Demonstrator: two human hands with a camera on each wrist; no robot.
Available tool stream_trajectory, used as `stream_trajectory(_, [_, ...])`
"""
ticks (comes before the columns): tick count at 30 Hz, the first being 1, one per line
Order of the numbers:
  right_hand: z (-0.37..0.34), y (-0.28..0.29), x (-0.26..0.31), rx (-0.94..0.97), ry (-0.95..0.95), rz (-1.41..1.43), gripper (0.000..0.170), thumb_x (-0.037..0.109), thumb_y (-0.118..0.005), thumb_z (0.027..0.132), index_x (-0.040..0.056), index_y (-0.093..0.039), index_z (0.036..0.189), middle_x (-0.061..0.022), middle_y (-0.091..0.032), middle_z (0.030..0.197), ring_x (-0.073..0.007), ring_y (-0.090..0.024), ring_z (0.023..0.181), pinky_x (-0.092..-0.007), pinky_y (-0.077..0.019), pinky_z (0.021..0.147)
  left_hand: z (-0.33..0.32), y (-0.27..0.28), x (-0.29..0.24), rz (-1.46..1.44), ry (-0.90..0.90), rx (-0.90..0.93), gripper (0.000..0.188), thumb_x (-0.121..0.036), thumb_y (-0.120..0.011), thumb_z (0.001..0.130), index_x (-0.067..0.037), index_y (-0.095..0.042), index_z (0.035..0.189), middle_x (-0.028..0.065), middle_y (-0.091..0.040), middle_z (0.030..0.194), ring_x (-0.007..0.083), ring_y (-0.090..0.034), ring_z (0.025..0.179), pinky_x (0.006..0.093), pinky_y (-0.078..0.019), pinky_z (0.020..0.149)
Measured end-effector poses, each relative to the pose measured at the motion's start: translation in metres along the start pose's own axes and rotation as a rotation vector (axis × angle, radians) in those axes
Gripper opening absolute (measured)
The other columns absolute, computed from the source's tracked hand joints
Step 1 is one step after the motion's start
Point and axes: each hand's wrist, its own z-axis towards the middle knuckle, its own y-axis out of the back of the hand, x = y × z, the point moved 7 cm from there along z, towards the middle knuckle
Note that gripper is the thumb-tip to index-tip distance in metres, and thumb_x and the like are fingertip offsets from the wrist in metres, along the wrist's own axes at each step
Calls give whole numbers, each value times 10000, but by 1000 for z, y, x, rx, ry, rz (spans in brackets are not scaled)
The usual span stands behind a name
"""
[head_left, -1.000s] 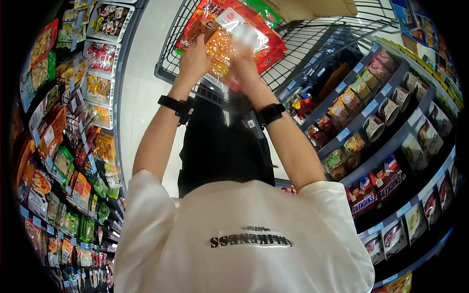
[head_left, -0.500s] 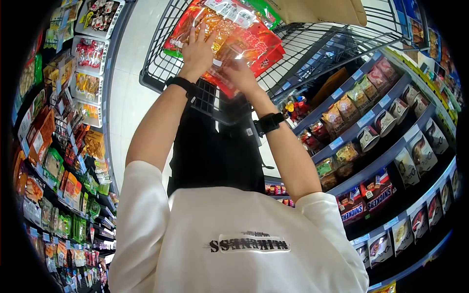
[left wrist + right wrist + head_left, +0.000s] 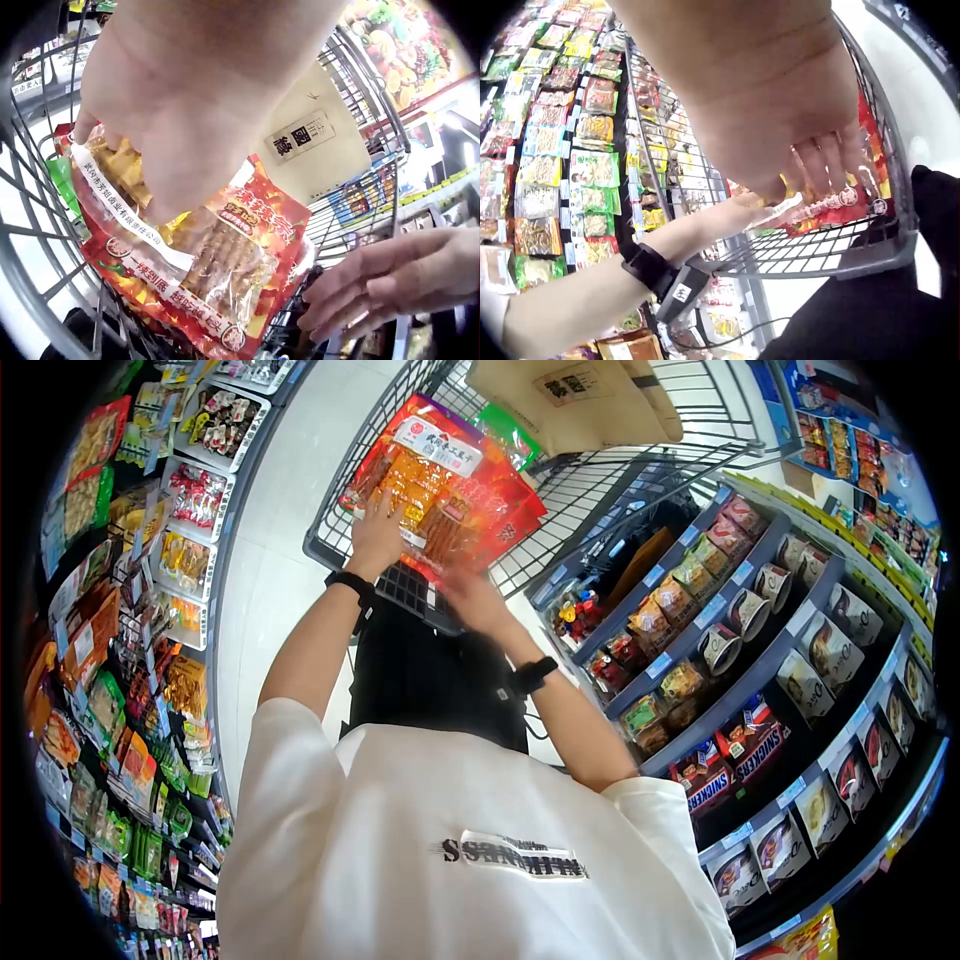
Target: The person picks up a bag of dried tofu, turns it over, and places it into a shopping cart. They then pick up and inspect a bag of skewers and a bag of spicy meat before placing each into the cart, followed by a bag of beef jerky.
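Note:
A clear snack pack with a white label lies over red snack bags inside a wire shopping cart. My left hand rests on the pack's left part, its fingers laid over the plastic. Seen in the left wrist view, that hand covers part of the pack, and brown strips show through a red bag beside it. My right hand is at the near right edge of the red bags. With fingers extended and nothing held, the right hand shows beside them in the left wrist view.
A brown paper bag stands farther up the cart, next to a green packet. Shelves of snack packets line the left side. On the right are shelves with bagged snacks, cups and Snickers packs.
A second ago both hands were on the clear pack. It has since come down onto the red bags. My right hand has drawn back toward me, while the left stays on the pack.

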Motion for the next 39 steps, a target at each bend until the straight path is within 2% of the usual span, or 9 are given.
stream_trajectory(6, [-51, -38, -34, 256, 43, -258, 316, 262, -624, 856, 21, -623, 1060, -225, -658, 1053, -409, -618, 991, -475, -492, 855, -53, 10, 6, 161, -4, 128, 220, -211, -577, 865, -114, -726, 995, 95, -707, 986, 285, -642, 1051, 490, -399, 982])
stream_trajectory(9, [-60, -45, -44, 154, 219, -262, 276, 261, -627, 847, 37, -653, 1005, -218, -659, 1025, -410, -615, 988, -480, -491, 846, -91, 20, 21, 320, 19, 250, 346, -342, -554, 893, -135, -673, 1144, 99, -646, 1186, 263, -536, 1216, 552, -243, 1114])
stream_trajectory(16, [-86, -67, -56, 338, 168, -592, 398, 336, -639, 844, 16, -661, 1079, -234, -642, 1090, -408, -582, 1054, -486, -460, 902, -167, 12, 29, -467, 25, -362, 436, -137, -513, 873, -52, -535, 1300, 216, -543, 1308, 332, -434, 1301, 573, -237, 1113])
stream_trajectory(18, [-75, -81, -71, -15, 673, -590, 479, 418, -668, 800, 57, -676, 1114, -219, -617, 1206, -370, -489, 1246, -526, -320, 1083, -180, 29, 17, -181, 96, -1021, 478, -122, -488, 849, -24, -498, 1317, 228, -549, 1273, 403, -498, 1191, 597, -253, 1091])
stream_trajectory(19, [-76, -90, -78, -13, 624, -781, 448, 399, -660, 806, 78, -687, 1117, -182, -624, 1226, -326, -469, 1288, -514, -251, 1139, -179, 26, 13, -206, 111, -570, 466, -148, -491, 834, -17, -536, 1278, 242, -557, 1257, 411, -499, 1197, 604, -200, 1127])
stream_trajectory(22, [-74, -111, -111, 60, 508, -806, 377, 374, -668, 779, 170, -705, 1094, -94, -555, 1321, -347, -429, 1283, -477, -393, 1051, -186, -21, -10, -90, 153, -423, 309, -180, -490, 842, -85, -648, 1090, 137, -608, 1218, 329, -515, 1194, 589, -264, 1097])
stream_trajectory(29, [-154, -105, -97, -109, 352, -689, 408, 245, -666, 736, 79, -689, 1108, -141, -286, 1550, -399, -93, 1464, -584, -163, 1153, -231, -61, -60, 90, 125, -89, 516, -202, -498, 888, -222, -472, 1403, 14, -231, 1596, 304, -415, 1346, 605, -299, 1040])
stream_trajectory(37, [-182, -124, -112, -252, 401, -831, 381, 223, -664, 705, 73, -683, 1054, -172, -430, 1443, -389, -296, 1395, -550, -341, 1065, -313, -78, -25, -301, -50, -51, 453, -280, -562, 824, -82, -621, 1226, 194, -650, 1177, 360, -611, 1107, 464, -491, 921])
stream_trajectory(39, [-121, -158, -175, -177, 425, -890, 478, 272, -642, 779, 42, -660, 1198, -224, -142, 1589, -386, -111, 1457, -488, -85, 1195, -325, -92, 13, -359, 0, -75, 407, -268, -544, 833, -62, -649, 1168, 203, -658, 1149, 367, -613, 1099, 464, -493, 913])
